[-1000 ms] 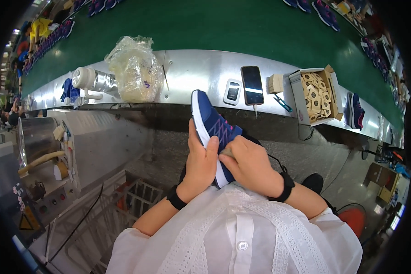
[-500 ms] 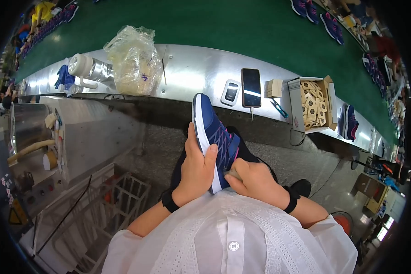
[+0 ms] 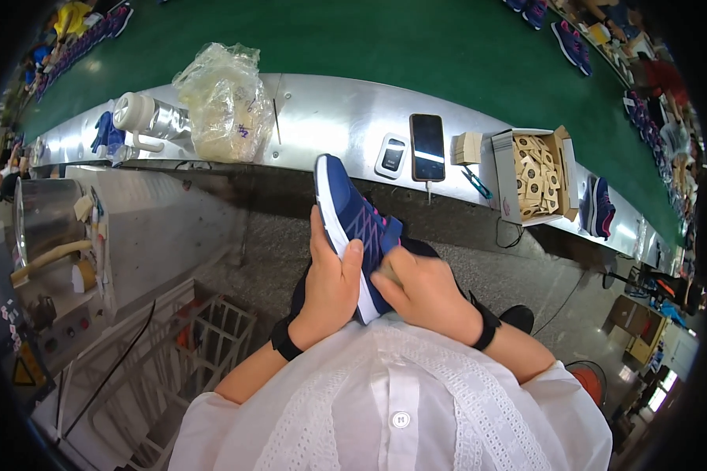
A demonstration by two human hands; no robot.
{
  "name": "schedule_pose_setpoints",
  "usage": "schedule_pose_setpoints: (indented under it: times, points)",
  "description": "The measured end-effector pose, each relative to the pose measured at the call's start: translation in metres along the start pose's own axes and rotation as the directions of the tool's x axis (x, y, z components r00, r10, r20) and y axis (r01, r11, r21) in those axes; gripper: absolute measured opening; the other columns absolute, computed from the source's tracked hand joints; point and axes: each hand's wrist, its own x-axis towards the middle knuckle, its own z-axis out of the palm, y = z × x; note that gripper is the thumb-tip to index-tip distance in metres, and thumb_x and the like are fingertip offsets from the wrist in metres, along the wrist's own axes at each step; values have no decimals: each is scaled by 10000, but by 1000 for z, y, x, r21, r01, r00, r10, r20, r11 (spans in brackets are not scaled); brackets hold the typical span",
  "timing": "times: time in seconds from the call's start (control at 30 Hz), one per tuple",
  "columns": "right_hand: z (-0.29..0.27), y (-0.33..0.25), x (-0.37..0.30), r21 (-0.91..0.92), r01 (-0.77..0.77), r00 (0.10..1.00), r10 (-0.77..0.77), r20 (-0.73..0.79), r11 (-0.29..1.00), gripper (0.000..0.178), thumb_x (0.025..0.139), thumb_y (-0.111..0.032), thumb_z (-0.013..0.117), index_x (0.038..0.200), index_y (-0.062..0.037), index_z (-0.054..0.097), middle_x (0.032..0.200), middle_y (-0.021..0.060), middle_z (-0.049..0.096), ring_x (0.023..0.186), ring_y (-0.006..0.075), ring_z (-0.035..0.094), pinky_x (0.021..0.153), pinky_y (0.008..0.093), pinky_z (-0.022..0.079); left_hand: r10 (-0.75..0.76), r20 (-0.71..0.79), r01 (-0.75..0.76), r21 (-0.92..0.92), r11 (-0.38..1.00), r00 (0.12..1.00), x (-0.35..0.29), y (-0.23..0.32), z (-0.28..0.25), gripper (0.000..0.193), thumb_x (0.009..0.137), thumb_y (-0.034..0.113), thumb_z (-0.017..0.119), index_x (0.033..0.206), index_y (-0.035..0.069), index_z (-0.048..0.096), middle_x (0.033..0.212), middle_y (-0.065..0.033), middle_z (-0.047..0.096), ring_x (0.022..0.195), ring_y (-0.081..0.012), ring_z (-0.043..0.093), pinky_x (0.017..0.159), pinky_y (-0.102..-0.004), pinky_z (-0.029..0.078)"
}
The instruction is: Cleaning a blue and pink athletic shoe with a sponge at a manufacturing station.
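Observation:
A navy blue sports shoe (image 3: 352, 213) with a white sole and pink stitching points away from me, toe up toward the steel ledge. My left hand (image 3: 330, 286) grips it from the left along the sole, thumb over the upper. My right hand (image 3: 426, 292) presses on the shoe's opening near the tongue, fingers tucked against it. Both wrists wear black bands.
A steel ledge (image 3: 330, 118) carries a clear plastic bag (image 3: 224, 102), a steel flask (image 3: 149, 118), a black phone (image 3: 427, 147), a small white device (image 3: 390, 155) and an open cardboard box of tags (image 3: 536, 174). Another blue shoe (image 3: 601, 206) lies at the right. A wire rack (image 3: 212, 330) stands below left.
The view has shifted slightly and the shoe sits a little lower and closer to me. My right hand has moved up onto the shoe's opening; my left hand keeps its grip.

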Motion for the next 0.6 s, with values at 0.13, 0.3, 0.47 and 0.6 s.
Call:
schedule_pose_setpoints:
  times: [0.13, 0.3, 0.47, 0.6]
  points:
    - [-9, 3, -10, 3, -59, 992, 58, 116, 998, 260, 819, -223, 652, 795, -32, 476, 663, 167, 593, 605, 364, 603, 521, 442, 463, -1, 9, 0, 32, 999, 1000, 1, 8, 2, 705, 972, 259, 434, 1439, -92, 39, 1435, -346, 206, 1259, -444, 395, 1028, -426, 365]
    - [-1, 3, 11, 36, -39, 997, 41, -72, 999, 250, 831, -211, 638, 797, -26, 474, 673, 174, 595, 600, 368, 602, 517, 450, 459, 24, 19, -25, 15, 1000, 1000, 3, 11, 5, 706, 972, 271, 437, 1443, -85, 49, 1438, -344, 201, 1265, -458, 386, 1025, -433, 371]
    - [-16, -1, -8, -4, -44, 984, 44, 171, 999, 245, 825, -214, 642, 820, -26, 485, 683, 170, 604, 590, 361, 604, 518, 453, 462, -1, 45, 0, 29, 1000, 999, 1, 5, 2, 692, 975, 261, 427, 1442, -84, 50, 1408, -343, 255, 1221, -445, 436, 1005, -426, 392]
    - [-3, 8, 15, 93, -2, 998, 8, -66, 996, 256, 813, -233, 649, 838, -29, 497, 672, 168, 604, 598, 363, 614, 526, 448, 478, 12, 23, -13, 19, 1000, 1000, 2, 5, 2, 693, 972, 251, 431, 1442, -84, 47, 1403, -347, 269, 1214, -438, 447, 1000, -427, 393]
